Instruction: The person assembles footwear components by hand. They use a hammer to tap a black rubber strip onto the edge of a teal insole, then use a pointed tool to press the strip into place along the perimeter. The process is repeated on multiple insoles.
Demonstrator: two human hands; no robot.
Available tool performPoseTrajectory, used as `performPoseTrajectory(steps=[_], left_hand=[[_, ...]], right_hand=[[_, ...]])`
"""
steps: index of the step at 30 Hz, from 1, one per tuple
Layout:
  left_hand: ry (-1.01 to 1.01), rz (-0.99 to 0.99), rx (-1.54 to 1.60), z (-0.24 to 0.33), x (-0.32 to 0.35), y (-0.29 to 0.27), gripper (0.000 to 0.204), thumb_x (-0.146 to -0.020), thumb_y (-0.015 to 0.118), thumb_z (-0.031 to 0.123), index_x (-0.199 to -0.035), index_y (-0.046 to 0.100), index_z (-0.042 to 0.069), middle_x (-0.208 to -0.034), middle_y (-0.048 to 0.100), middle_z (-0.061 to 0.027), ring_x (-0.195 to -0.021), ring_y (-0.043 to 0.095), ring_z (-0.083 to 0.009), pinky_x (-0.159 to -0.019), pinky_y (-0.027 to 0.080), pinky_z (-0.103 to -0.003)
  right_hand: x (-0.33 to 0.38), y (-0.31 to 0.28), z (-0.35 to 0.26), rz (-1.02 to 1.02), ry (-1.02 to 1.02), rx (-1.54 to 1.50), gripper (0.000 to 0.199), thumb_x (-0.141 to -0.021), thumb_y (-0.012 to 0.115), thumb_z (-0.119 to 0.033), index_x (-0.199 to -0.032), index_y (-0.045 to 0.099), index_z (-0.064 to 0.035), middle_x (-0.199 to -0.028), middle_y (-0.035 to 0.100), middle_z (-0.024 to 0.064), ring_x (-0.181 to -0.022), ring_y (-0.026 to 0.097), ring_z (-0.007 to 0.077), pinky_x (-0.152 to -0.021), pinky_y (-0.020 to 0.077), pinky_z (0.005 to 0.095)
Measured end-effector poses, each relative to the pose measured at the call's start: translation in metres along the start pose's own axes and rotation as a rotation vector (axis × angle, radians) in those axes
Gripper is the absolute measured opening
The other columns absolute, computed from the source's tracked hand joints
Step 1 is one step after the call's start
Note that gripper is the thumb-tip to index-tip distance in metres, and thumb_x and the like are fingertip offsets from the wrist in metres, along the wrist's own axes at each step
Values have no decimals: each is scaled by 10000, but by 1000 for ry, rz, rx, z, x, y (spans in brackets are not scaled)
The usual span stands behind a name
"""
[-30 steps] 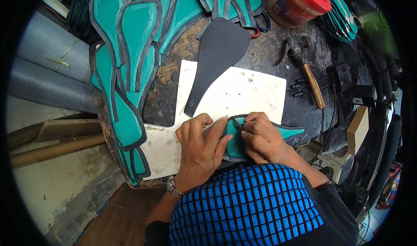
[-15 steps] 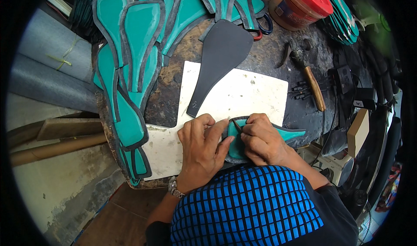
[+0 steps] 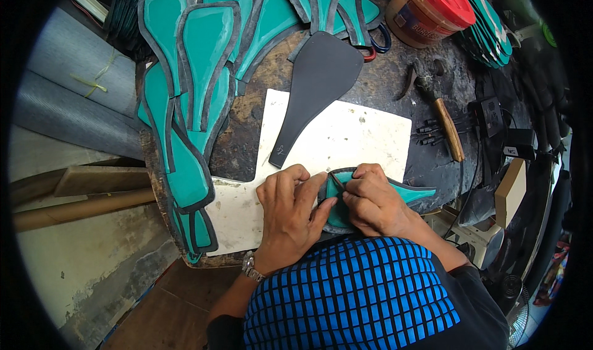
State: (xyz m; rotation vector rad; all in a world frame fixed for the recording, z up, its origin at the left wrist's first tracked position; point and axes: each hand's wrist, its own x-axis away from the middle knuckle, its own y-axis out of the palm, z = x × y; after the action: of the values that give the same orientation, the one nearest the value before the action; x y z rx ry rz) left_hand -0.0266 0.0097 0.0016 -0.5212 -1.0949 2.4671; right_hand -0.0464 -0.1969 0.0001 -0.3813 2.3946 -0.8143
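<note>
Between the fingers of both hands, at the near edge of the counter (image 3: 395,96), lies a teal saddle-shaped cover (image 3: 404,192) with a dark rim, resting partly on a white board (image 3: 364,134). The left hand (image 3: 287,217) presses flat on its near end, fingers together, while the right hand (image 3: 374,202) has its fingertips clamped on the dark edge strip (image 3: 334,178), seemingly folding it over the teal face. Working further along the rim will likely call for steady pressure and short pinches past the fingertips, toward the pointed end.
</note>
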Motion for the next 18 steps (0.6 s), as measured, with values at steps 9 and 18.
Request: performPoseTrajectory(steps=[9,18], left_hand=[[-65,-5,37,4,0,0,470,-782,828,171,-1194,623,75,-1148,542,-90,-1086,493,-261,-939,336,-428],[-44,47,40,6,6,7,450,-799,813,148,-1202,631,64,-1136,574,-77,-1095,511,-240,-959,318,-431]], right_hand=[[-1,2,0,-9,12,-8,260,-662,762,-35,-863,599,-6,-868,531,97,-793,523,260,-799,433,399],[0,-2,0,-25,46,-60,289,-691,767,-32,-939,620,-11,-897,541,96,-836,528,265,-815,419,412]])
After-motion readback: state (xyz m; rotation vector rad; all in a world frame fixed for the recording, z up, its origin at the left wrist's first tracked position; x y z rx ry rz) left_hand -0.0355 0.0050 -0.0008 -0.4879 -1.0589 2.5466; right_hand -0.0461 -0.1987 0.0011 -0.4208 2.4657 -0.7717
